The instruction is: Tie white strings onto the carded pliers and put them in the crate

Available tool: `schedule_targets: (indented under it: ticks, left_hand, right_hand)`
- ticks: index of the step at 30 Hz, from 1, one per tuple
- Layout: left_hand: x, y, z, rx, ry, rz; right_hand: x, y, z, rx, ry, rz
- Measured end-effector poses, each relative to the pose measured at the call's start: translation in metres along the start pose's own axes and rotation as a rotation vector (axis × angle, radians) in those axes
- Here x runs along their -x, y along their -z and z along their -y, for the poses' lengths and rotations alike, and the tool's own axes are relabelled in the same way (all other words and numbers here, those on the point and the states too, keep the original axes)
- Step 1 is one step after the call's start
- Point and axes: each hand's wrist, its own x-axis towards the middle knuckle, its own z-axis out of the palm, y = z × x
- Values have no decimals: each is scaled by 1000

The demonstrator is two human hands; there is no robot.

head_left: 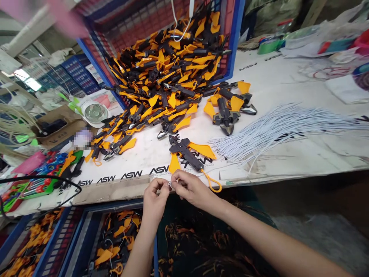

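Note:
My left hand (154, 198) and my right hand (193, 188) meet at the table's front edge, their fingertips pinching a small metal clip (172, 185). Just beyond them lies a black-and-orange plier (184, 154), its orange loop strap (211, 182) hanging down beside my right hand. I cannot tell if the clip is joined to that strap. Further up, a large heap of similar pliers (164, 73) fills and spills from a blue plastic crate (232, 38). A bundle of thin white cords (282, 132) lies to the right.
The white table top (150, 148) carries a printed "ASW" strip along its front edge. Below that edge stands a blue crate (73, 238) holding more pliers. A small fan (96, 114), a cardboard box (57, 123) and stacked blue crates lie at the left.

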Motion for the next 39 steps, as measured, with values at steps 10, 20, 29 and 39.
schedule_targets:
  ticks: [10,20,29,39]
  left_hand:
    - [-4,19,13,-318,-519,5]
    - [0,21,7,-79,-206,81]
    - [3,13,19,210,33,149]
    - [-10,25,-3,-690,-733,188]
  right_hand:
    - [-10,-6,-3,-249,-209,116]
    - [-11,-9,-8,-4,-110,-10]
    - [-6,-6,-2,101,-173,-35]
    - [0,0,2,72,-135,-39]
